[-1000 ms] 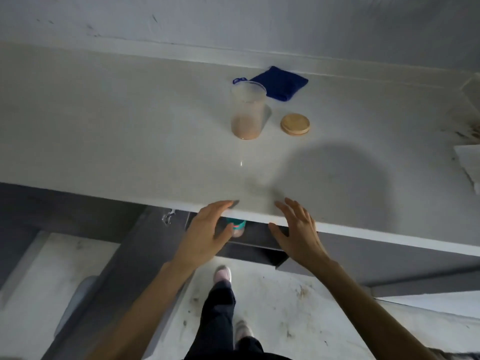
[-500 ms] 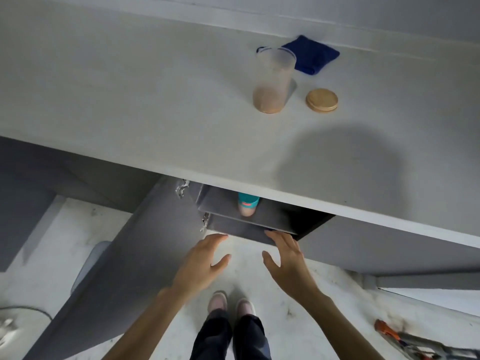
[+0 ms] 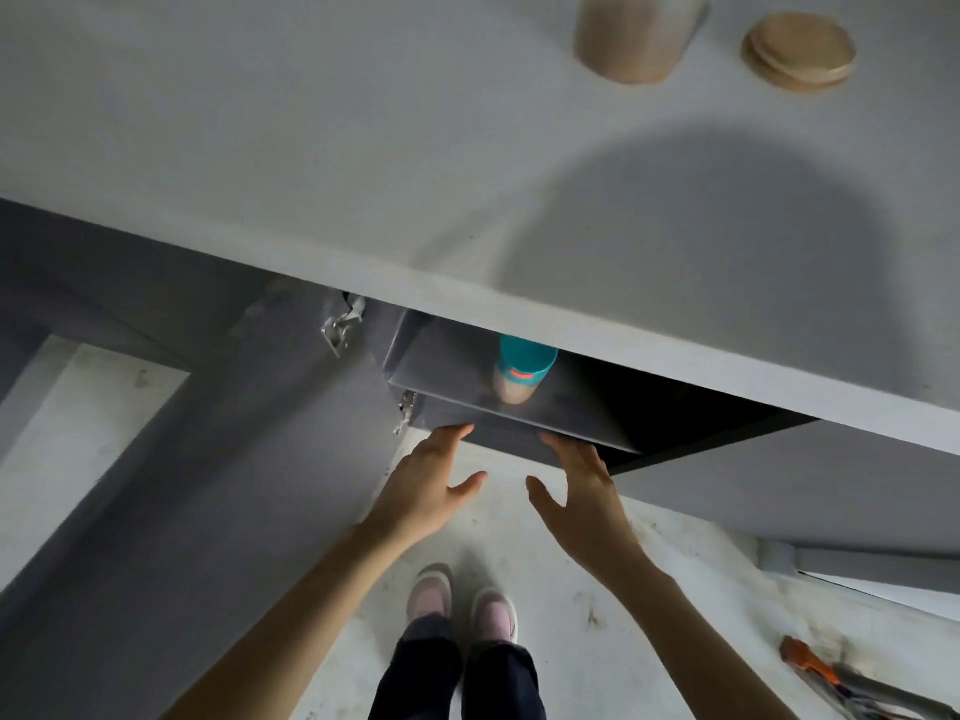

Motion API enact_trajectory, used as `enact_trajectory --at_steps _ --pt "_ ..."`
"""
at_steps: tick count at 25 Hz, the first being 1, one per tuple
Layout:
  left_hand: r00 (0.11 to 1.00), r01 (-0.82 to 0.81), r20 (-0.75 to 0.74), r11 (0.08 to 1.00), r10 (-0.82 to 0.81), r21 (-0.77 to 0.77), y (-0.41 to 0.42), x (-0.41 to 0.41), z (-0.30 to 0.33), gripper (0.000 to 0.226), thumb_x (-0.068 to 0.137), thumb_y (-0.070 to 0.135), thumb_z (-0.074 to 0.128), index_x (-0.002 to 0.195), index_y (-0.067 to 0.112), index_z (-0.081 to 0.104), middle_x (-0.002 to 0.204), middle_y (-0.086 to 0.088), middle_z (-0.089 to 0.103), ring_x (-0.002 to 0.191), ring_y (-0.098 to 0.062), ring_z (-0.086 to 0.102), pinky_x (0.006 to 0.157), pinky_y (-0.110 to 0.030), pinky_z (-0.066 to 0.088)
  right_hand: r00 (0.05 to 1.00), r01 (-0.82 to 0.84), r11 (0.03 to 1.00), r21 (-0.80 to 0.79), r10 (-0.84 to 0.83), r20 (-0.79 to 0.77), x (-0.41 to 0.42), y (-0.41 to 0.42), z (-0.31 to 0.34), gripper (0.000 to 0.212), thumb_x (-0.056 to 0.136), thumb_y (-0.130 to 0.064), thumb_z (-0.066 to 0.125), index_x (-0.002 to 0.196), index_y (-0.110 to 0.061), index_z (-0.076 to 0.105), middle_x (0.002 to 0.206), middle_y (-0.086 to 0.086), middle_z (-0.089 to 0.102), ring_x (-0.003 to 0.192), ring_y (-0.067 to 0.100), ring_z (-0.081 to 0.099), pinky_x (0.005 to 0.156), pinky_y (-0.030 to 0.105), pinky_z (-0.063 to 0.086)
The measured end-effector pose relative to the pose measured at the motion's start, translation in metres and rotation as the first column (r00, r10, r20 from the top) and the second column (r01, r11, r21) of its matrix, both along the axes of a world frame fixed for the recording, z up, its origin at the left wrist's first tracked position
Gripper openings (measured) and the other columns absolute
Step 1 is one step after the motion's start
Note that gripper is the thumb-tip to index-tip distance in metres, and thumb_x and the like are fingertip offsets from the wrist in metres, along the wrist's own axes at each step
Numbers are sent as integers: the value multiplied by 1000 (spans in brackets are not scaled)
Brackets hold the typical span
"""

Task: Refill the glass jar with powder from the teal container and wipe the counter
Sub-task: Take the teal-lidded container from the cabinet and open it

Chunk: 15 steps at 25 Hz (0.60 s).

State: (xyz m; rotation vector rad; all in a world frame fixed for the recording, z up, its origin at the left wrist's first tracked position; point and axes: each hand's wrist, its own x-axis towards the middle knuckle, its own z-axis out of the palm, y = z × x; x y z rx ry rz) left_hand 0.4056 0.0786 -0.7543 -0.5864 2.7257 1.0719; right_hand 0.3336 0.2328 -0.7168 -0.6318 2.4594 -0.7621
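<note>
Below the counter (image 3: 311, 148), both hands reach empty and spread, left hand (image 3: 426, 485), right hand (image 3: 582, 496), toward the shelved teal container (image 3: 525, 368). Jar (image 3: 634, 39) waits uncapped beside its lid (image 3: 800, 52), ready for refilling.

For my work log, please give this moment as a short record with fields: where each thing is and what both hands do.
teal container: upright on the shelf in the open cabinet below the counter
glass jar: on the counter, lid off, some powder at the bottom
wooden lid: flat on the counter, right of the jar, apart from it
left hand: open, empty, before the shelf edge
right hand: open, empty, before the shelf edge
</note>
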Motion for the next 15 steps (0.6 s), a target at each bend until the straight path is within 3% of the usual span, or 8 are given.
enact_trajectory --at_steps 3,7,11,15 --pt "1000 2 -21 1000 -2 18 -8 -14 -32 64 85 31 57 137 11 27 144 -7 38 129 -21 41 106 -30 32 999 6 1000 -9 -6 -42 -25 -11 -33 57 83 -21 63 133 -10 38 135 13 44 120 29 46 99 35 39" --pt "997 27 -75 1000 -26 7 -21 -45 -68 71 83 29 60 139 10 21 147 -8 31 131 -23 36 106 -30 31 997 49 998 -48 -52 -64 -66 -31 -64 70 82 -22 64 140 -14 26 140 12 35 126 27 37 98 28 32" --pt "977 -183 -40 922 208 341 -20 -82 -98 77 78 22 68 139 12 21 148 -6 30 131 -20 36 96 -17 29 996 0 1000 -13 -1 -94 -93 -49 -90 86 79 -28 67 144 -17 11 142 13 28 129 28 31 103 38 31" --pt "991 -80 -78 957 106 279 -20 -110 -131 84 74 18 71 139 14 17 144 -8 36 128 -23 40 99 -24 33 996 7 1000 -25 -9 -94 -109 -63 -110 92 76 -25 70 144 -21 7 138 14 30 128 26 33 103 32 31"
